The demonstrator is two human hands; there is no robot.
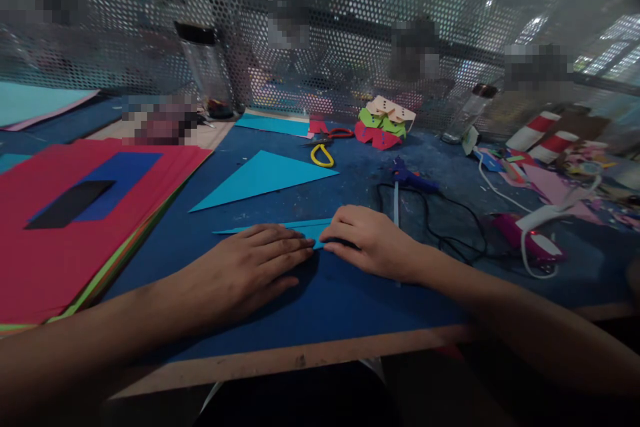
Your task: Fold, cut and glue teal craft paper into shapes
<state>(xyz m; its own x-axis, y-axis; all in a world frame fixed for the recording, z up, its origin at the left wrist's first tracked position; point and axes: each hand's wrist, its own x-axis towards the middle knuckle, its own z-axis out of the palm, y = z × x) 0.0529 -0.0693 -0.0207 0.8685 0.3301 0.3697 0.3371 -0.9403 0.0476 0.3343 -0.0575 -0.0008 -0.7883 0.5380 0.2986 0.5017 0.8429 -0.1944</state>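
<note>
A folded piece of blue paper (306, 225) lies on the dark blue tabletop, mostly covered by my two hands. My left hand (265, 257) rests flat over its left part with the fingers stretched to the right. At the paper's right end, my right hand (363, 237) is curled, its fingertips and thumb closed on the edge close to my left fingertips. Just beyond my hands lies a larger blue paper triangle (265, 180), untouched. Scissors (323, 153) with one yellow and one red handle lie behind it.
At left is a stack of red paper (40, 267) bearing a blue and a black piece. A dark blue glue gun (413, 177) with a black cord lies right of centre, near folded coloured papers (383, 123). Farther right sit a magenta device (530, 240) and paper scraps (565, 193).
</note>
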